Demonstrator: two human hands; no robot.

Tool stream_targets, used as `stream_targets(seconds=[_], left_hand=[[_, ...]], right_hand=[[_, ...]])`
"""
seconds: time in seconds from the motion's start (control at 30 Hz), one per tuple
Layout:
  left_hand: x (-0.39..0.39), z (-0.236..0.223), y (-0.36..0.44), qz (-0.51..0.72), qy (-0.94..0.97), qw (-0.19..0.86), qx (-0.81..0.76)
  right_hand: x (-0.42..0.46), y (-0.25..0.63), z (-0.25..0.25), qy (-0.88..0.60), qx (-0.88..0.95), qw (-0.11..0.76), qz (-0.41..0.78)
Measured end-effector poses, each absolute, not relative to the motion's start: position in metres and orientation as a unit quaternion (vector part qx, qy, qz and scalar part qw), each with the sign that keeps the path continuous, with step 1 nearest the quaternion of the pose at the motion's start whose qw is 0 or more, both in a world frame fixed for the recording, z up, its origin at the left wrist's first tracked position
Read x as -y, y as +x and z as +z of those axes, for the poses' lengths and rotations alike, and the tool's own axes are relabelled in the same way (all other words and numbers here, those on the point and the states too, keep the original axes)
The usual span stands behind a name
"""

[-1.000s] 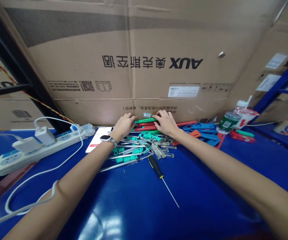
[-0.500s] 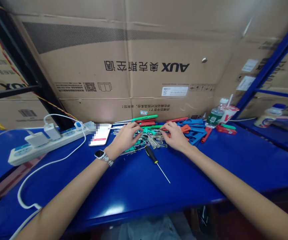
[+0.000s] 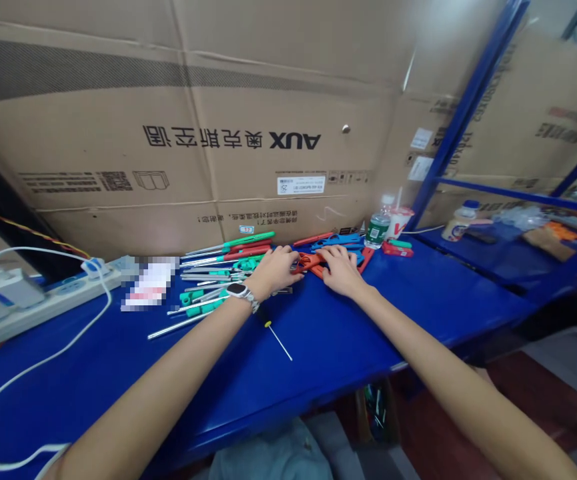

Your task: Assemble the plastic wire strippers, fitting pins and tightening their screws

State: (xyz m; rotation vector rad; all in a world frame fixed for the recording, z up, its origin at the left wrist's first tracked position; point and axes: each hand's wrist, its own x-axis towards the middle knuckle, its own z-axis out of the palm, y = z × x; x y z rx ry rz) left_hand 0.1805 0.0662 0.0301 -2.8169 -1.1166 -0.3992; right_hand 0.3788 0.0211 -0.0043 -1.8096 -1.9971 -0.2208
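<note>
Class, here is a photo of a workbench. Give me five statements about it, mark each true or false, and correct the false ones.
1. Both the left hand and the right hand are at the orange plastic pieces. True.

2. A watch is worn on the right wrist. False: the watch is on the left wrist.

3. The green-labelled bottle lies on its side. False: the green-labelled bottle stands upright beside a cup.

4. A white power strip has plugs in it. True.

5. The screwdriver's tip points toward the cardboard. False: the screwdriver points toward the near edge of the blue table.
</note>
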Motion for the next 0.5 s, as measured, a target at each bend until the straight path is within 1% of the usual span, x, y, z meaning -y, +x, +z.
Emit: stream_targets(seconds=[0.07,0.13,0.3,0.4,0.5], left_hand=[[-0.072,0.026,0.196,-0.12,-0.916,0.047,0.379],[-0.079,0.023,0.205,-0.115,-0.915,0.045,0.385],[-0.096,0.027,0.2,-0.114,-0.914,0.036,0.388],[-0.101,0.029,0.192,-0.131,-0.917,0.023,0.377],[-0.1,0.027,0.188,-0.144,-0.918,0.012,0.37]], right_hand=[[-0.031,0.38,-0.004,-0.644,0.734,0.197,-0.079],[-0.041,0.379,-0.004,-0.635,0.743,0.197,-0.075],[-0.052,0.384,-0.005,-0.605,0.761,0.224,-0.067],[-0.054,0.389,-0.006,-0.577,0.781,0.237,-0.04],[-0.058,0.392,-0.009,-0.555,0.781,0.286,0.006]])
